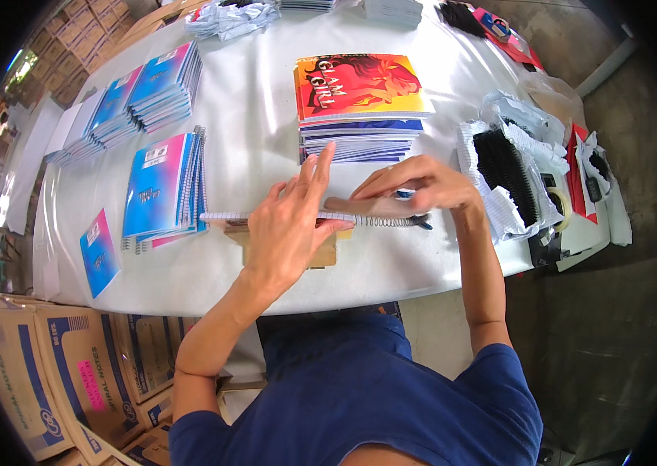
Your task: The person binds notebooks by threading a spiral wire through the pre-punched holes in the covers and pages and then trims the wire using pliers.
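A spiral-bound notebook [227, 218] stands on edge on the white table [250, 116], its wire spine [379, 222] running left to right in front of me. My left hand [289, 225] lies flat on it with fingers spread, pressing it against a small wooden block [327, 252]. My right hand [414, 186] pinches the spine near its right end, with a dark tool tip [421, 222] showing just below the fingers. Behind the hands sits a stack of notebooks with an orange and red cover [359, 85].
Stacks of blue and pink notebooks [161, 186] lie at the left, one single copy [99, 252] near the table edge. Black spiral coils on white paper [507, 167] and a tape roll [561, 208] sit at the right. Cardboard boxes [56, 373] stand on the floor at lower left.
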`<action>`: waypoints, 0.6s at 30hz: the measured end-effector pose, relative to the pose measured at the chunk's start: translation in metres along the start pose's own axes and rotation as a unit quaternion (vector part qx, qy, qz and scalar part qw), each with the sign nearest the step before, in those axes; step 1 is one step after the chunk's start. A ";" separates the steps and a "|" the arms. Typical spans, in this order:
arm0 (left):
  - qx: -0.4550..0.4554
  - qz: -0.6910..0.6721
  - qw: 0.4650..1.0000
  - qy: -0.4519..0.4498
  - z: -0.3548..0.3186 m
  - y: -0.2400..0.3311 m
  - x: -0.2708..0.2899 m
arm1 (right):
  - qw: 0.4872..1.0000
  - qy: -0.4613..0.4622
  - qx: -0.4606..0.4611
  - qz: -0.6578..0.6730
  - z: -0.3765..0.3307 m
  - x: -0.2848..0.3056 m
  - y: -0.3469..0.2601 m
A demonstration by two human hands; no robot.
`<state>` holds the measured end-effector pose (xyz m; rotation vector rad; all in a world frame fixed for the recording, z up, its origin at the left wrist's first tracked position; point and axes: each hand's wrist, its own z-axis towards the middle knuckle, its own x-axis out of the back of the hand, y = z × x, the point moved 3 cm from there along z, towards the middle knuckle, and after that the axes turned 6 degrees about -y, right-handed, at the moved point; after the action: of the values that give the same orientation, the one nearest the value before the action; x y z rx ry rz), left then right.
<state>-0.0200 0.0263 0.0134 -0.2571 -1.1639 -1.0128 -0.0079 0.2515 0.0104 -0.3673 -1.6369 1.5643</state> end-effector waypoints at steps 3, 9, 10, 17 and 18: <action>0.010 -0.001 1.000 -0.025 -0.001 0.002 0.003 | 0.990 0.006 -0.125 -0.067 0.011 -0.007 0.004; 0.029 0.002 0.999 -0.025 -0.002 -0.006 0.002 | 0.987 0.017 -0.146 -0.063 0.021 -0.011 -0.005; 0.030 0.005 0.999 -0.027 -0.003 -0.006 0.003 | 0.992 0.029 -0.118 -0.033 0.020 -0.011 -0.003; 0.031 0.011 0.999 -0.005 -0.004 -0.012 0.006 | 0.987 0.018 -0.126 -0.093 0.031 -0.009 0.007; 0.034 0.016 0.999 -0.004 -0.006 -0.014 0.008 | 0.997 0.038 -0.048 0.037 0.028 -0.010 0.013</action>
<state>-0.0264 0.0106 0.0137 -0.2245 -1.1954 -0.9439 -0.0260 0.2272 -0.0020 -0.5375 -1.6599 1.5100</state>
